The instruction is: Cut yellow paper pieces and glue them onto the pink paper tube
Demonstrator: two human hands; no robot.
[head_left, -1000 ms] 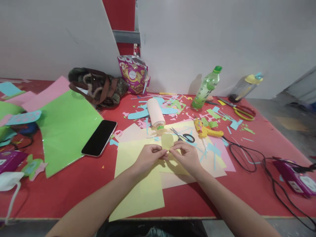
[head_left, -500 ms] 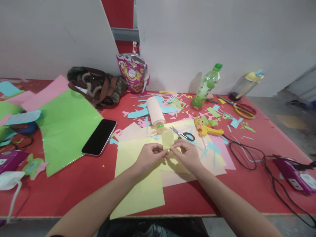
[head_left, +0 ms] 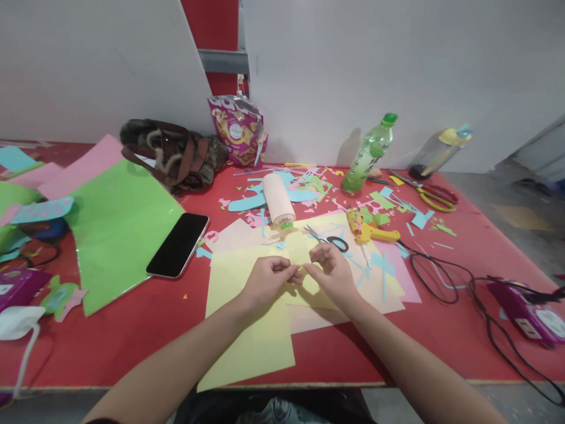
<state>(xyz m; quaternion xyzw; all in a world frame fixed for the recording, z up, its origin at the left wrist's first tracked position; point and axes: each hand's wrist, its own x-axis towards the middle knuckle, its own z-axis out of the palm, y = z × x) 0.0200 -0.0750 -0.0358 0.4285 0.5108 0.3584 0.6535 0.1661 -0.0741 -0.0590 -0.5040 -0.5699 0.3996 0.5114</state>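
Note:
A small piece of yellow paper [head_left: 298,247] with a rounded top stands between my two hands. My left hand [head_left: 273,275] pinches its lower left edge, thumb and fingers closed. At the lower right, my right hand [head_left: 329,270] has thumb and fingertips closed on the same piece. Just beyond it lies a bottle wrapped in pale pink paper [head_left: 278,199], its green cap toward me. Small scissors [head_left: 329,240] with black handles rest to the right of the paper piece. Under my hands are yellow sheets [head_left: 247,330] and pale pink sheets.
A yellow glue gun [head_left: 373,231] with a black cord lies right. Farther back stand a green drink bottle [head_left: 369,154] and large red-and-yellow-handled scissors [head_left: 435,197]. Left are a phone [head_left: 178,245], a green sheet [head_left: 119,229] and a bag [head_left: 176,153]. Paper scraps cover the back.
The yellow paper piece has tilted and shifted slightly left, now looking broader. My right fingers have lifted and curled a little away from its right edge. My left hand has hardly moved.

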